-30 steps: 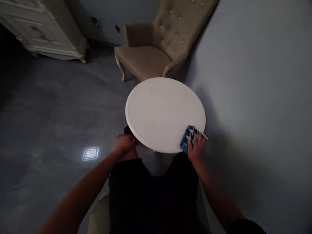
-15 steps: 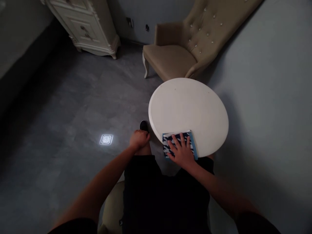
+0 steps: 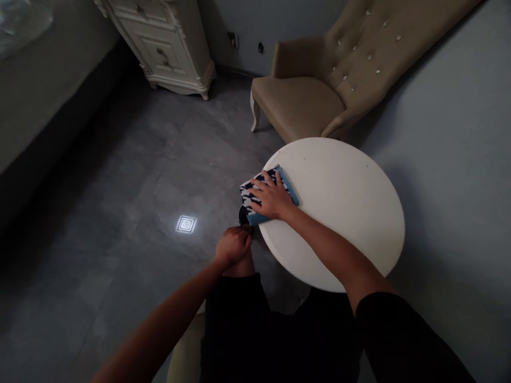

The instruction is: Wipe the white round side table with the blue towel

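Note:
My right hand (image 3: 273, 198) lies flat, fingers spread, on a folded cloth (image 3: 248, 198) with a dark navy and white pattern and a blue border. The cloth is at the left edge of a round white table (image 3: 339, 213), part of it overhanging the rim. Over my left knee rests my left hand (image 3: 233, 244), its fingers curled closed, with nothing visible in them. It is below and left of the cloth, apart from the table.
A tan tufted armchair (image 3: 299, 103) stands just behind the table, beside the grey wall (image 3: 451, 133). A white drawer cabinet (image 3: 171, 56) is at the back left. Along the left is a bed-like piece (image 3: 51, 80). A bright square pattern (image 3: 186, 224) shows on the grey floor.
My right hand has slid the cloth from the table's near edge to its left edge, away from me, turning it. My left hand stays at the knee. The view has shifted slightly.

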Action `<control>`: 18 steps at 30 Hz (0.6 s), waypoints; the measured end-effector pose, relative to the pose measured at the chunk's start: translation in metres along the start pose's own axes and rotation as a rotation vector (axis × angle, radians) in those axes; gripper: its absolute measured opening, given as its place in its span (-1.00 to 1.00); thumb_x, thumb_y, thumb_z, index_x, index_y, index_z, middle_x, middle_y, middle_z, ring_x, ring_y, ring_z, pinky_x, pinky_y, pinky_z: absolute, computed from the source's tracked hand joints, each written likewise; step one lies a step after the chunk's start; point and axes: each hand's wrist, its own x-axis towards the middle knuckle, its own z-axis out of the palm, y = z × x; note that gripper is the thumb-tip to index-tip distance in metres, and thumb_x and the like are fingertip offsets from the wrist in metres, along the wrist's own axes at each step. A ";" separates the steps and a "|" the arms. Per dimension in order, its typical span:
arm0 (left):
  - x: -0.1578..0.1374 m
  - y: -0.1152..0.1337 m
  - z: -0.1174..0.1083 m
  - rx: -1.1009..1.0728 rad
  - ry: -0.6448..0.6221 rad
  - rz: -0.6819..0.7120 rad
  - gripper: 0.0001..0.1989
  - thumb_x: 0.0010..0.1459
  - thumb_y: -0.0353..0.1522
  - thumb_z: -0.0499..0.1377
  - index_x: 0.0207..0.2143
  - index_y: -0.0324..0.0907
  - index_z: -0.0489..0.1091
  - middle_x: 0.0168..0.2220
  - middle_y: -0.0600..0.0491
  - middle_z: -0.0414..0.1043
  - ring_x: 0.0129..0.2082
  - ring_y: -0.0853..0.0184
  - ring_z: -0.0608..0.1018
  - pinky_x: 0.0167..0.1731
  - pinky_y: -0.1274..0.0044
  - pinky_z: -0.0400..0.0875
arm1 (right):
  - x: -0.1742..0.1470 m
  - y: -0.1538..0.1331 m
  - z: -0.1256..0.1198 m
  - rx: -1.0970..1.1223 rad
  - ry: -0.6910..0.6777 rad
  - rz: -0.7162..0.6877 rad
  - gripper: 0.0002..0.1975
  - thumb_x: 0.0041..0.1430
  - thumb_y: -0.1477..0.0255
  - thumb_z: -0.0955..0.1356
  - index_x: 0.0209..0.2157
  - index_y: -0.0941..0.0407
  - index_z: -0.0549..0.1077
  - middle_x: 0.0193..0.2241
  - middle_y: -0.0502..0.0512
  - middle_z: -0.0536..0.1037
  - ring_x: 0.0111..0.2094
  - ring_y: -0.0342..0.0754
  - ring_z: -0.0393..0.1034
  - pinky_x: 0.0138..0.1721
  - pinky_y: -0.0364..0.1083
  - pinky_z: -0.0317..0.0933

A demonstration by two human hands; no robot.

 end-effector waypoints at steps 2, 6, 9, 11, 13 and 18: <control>0.002 -0.004 0.000 -0.035 0.007 0.015 -0.68 0.49 -0.28 0.11 -0.16 -0.06 0.69 -0.06 -0.12 0.73 0.02 0.08 0.69 0.18 0.27 0.48 | 0.036 0.020 -0.005 0.003 0.037 0.025 -0.44 0.58 0.06 0.26 0.39 -0.02 0.58 0.54 0.09 0.37 0.66 0.39 -0.18 0.62 0.52 -0.53; 0.004 -0.016 0.003 -0.054 0.046 0.069 -0.69 0.48 -0.30 0.11 -0.12 -0.05 0.69 0.05 -0.11 0.73 0.13 0.05 0.68 0.22 0.22 0.50 | 0.093 0.068 -0.014 -0.016 0.086 0.131 -0.46 0.60 0.06 0.23 0.23 0.02 0.69 0.35 0.18 0.59 0.58 0.43 0.03 0.59 0.57 -0.43; 0.004 -0.025 0.005 -0.062 0.088 0.081 -0.67 0.49 -0.28 0.10 -0.12 -0.04 0.70 0.07 -0.11 0.73 0.15 0.03 0.68 0.25 0.18 0.52 | 0.121 0.114 -0.025 -0.039 0.111 0.243 -0.39 0.62 0.03 0.18 0.20 0.04 0.71 0.29 0.23 0.63 0.49 0.44 0.15 0.56 0.59 -0.36; 0.004 -0.030 0.004 -0.066 0.086 0.079 -0.66 0.50 -0.27 0.09 -0.16 -0.04 0.70 0.01 -0.10 0.75 0.10 0.03 0.70 0.24 0.17 0.53 | 0.131 0.149 -0.033 -0.054 0.125 0.333 -0.35 0.62 0.01 0.15 0.19 0.07 0.72 0.26 0.28 0.64 0.43 0.45 0.23 0.54 0.59 -0.31; 0.005 -0.034 0.004 -0.063 0.081 0.084 -0.64 0.50 -0.27 0.08 -0.17 -0.04 0.70 -0.04 -0.09 0.76 0.05 0.04 0.72 0.22 0.17 0.55 | 0.135 0.184 -0.043 -0.065 0.131 0.441 -0.33 0.62 0.00 0.14 0.19 0.10 0.72 0.25 0.32 0.64 0.39 0.44 0.28 0.51 0.57 -0.26; 0.007 -0.035 0.003 -0.020 0.096 0.060 -0.64 0.48 -0.25 0.09 -0.24 -0.05 0.69 -0.13 -0.09 0.76 -0.05 0.05 0.73 0.17 0.16 0.57 | 0.114 0.272 -0.065 -0.037 0.131 0.674 -0.21 0.65 -0.03 0.06 0.24 0.24 0.67 0.31 0.52 0.57 0.38 0.46 0.31 0.44 0.51 -0.14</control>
